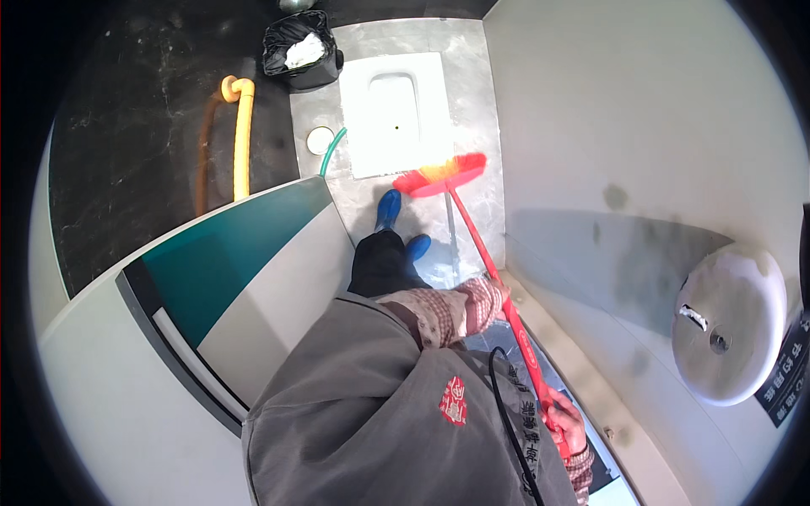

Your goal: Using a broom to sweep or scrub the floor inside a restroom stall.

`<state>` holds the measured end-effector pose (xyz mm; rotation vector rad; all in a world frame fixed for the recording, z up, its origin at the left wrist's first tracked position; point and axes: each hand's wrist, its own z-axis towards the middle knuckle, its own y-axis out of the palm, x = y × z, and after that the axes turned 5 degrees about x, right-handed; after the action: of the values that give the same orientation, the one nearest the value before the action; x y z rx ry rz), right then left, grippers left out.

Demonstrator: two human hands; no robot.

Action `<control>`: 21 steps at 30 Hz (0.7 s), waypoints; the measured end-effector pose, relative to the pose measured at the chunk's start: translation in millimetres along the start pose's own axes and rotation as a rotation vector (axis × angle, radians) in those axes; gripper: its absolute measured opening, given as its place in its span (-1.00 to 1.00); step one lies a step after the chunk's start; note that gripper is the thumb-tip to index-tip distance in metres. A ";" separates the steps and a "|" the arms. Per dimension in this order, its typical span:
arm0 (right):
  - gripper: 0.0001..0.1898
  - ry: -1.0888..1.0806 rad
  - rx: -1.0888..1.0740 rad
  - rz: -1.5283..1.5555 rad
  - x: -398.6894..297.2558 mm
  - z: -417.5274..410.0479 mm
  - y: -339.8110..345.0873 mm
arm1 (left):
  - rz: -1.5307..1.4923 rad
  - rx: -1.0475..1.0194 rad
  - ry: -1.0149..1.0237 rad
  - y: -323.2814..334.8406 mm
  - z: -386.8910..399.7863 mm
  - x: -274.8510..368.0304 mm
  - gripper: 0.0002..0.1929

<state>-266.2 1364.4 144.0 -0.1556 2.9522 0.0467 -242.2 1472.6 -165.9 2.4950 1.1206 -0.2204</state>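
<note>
A broom with a red handle [474, 231] and red and yellow bristles [440, 174] slants across the stall. Its head is at the front edge of a white squat toilet [397, 152], by my blue boots [388, 210]. My left hand [504, 302], its wrist in a checked sleeve, grips the handle midway and is partly hidden. Near the handle's lower end in the picture, my right hand [563, 420] is closed around it. A green hose [332, 152] runs beside the toilet.
A black bin [313, 76] with a liner and white paper stands beyond the toilet on the left. A yellow grab bar [243, 139] is on the dark wall. The stall door [253, 234] stands at my left. A round paper dispenser [728, 322] hangs on the right wall.
</note>
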 end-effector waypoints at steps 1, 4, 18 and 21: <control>-0.61 0.001 0.003 0.007 -0.2 6.3 1.1 | -0.032 0.017 0.055 -3.3 0.4 6.1 -0.72; -0.59 0.124 -0.101 0.313 2.2 28.6 -1.5 | -0.005 0.050 0.176 -14.4 -6.5 35.1 -0.72; -0.49 -0.198 -0.162 -0.366 -24.0 101.1 61.2 | -0.183 -0.204 0.361 -97.4 -51.7 79.4 -0.77; -0.49 -0.248 -0.225 -0.422 -47.2 154.6 94.1 | 0.075 -0.588 0.777 -180.0 -14.0 104.4 -0.79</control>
<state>-202.0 1469.0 2.9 -0.7406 2.6005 0.3134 -306.8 1657.9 -236.3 2.0782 1.1195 1.0283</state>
